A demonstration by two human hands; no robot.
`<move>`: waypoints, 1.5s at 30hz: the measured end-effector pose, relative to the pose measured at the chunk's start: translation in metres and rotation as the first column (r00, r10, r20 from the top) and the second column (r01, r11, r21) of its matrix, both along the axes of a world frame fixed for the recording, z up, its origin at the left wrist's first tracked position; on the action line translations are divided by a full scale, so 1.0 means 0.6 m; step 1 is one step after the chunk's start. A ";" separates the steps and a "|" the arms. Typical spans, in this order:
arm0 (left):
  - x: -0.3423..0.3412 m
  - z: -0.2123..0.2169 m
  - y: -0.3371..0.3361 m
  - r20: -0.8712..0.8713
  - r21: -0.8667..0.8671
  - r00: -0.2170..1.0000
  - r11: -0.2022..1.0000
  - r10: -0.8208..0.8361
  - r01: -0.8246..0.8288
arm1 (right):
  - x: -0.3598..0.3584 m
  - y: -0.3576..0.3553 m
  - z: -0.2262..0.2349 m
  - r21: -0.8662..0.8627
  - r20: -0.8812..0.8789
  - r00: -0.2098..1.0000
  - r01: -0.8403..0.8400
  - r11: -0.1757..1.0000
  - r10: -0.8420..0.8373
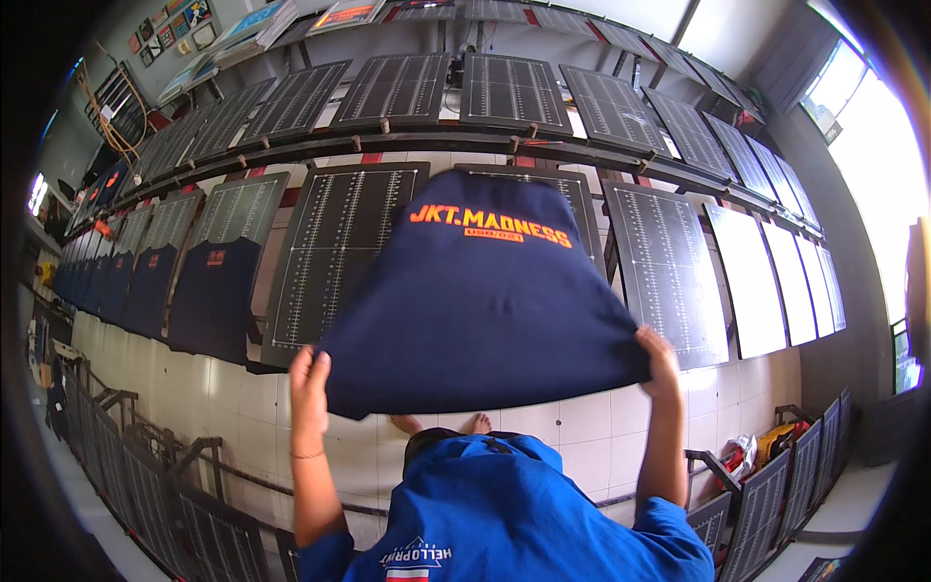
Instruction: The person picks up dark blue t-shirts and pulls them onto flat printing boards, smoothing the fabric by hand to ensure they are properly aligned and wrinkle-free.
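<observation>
A navy shirt panel (485,310) with orange print near its far edge is stretched out between my hands, slightly blurred. My left hand (308,383) grips its near left corner. At the near right corner, my right hand (659,359) holds the cloth with fingers closed. The panel hangs over black boards with white ruler markings; one board (315,252) shows at its left, and another board (543,179) is mostly hidden under its far part. Whether the cloth's far edge touches a board, I cannot tell.
Several navy panels (213,296) lie on boards to the left. A marked board (669,262) and glare-white boards (747,281) stand to the right. Beyond runs a dark rail (388,141) with another board row. Racks (218,524) are at the lower left, boards (761,514) at the lower right.
</observation>
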State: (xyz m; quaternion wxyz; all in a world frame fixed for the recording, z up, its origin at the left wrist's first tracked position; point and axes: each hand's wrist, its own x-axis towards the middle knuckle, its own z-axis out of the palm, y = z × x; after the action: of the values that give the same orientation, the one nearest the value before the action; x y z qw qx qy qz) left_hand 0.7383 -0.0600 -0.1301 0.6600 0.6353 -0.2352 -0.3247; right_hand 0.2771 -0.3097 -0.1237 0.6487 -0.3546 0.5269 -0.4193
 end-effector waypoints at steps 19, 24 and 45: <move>-0.046 -0.320 0.109 0.029 0.389 0.998 0.920 -0.048 0.033 | -0.051 0.075 -0.304 -0.080 -0.475 0.879 -0.001 0.997 -0.037; -0.028 -0.340 0.107 0.206 0.568 0.970 0.823 -0.132 -0.009 | -0.068 0.068 -0.342 -0.176 -0.575 0.817 -0.088 0.980 -0.030; -0.003 -0.301 -0.109 0.584 0.522 0.770 0.846 -0.258 -0.112 | 0.025 0.001 -0.283 -0.075 -0.937 0.348 -0.310 0.948 0.039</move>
State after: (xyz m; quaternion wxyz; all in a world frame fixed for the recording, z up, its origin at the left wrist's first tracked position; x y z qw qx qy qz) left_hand 0.7365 -0.1255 -0.3110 0.3267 0.8528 -0.3705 -0.1695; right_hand 0.2923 -0.3091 -0.2937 0.2334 -0.6582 0.7028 -0.1353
